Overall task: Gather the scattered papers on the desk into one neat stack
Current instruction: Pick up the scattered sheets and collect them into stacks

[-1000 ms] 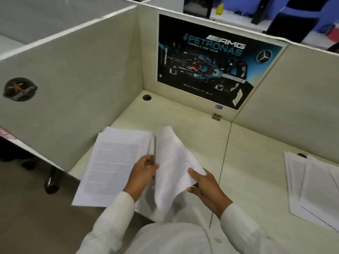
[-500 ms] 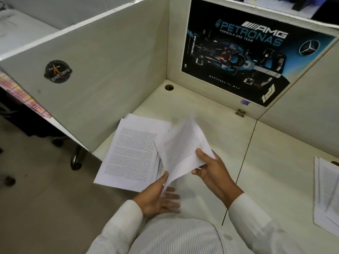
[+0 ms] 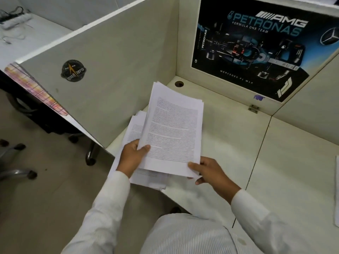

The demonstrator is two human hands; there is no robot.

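Several printed sheets (image 3: 174, 129), covered in dense text and roughly squared into one bundle, are held over the near left corner of the table (image 3: 229, 143), their far edge reaching toward the corner of the cubicle. The left hand (image 3: 131, 156) pinches the bundle's near left edge, thumb pressed on the top page and the other fingers hidden beneath. The right hand (image 3: 211, 173) pinches the near right corner, thumb on top and fingers (image 3: 200, 181) curled under the paper. Both wrists come out of white striped sleeves (image 3: 108, 208). Beneath the bundle a lower pile (image 3: 152, 180) of printed pages lies on the table, fanned unevenly and poking out to the left and toward the person; whether the bundle touches it cannot be told. Well apart, at the right edge of the view, the edge of more paper (image 3: 337, 189) lies on the table. A round cable hole (image 3: 179, 84) sits in the table's far corner. On the back panel hangs a dark Mercedes AMG Petronas poster (image 3: 256, 48), with a small purple tag (image 3: 259, 97) and a metal bracket (image 3: 254, 108) just below it. The left partition (image 3: 119, 61) carries a round black sticker (image 3: 73, 70). Beyond it, a power strip (image 3: 14, 20) lies on the neighbouring desk, and chair castors (image 3: 18, 173) stand on the floor.
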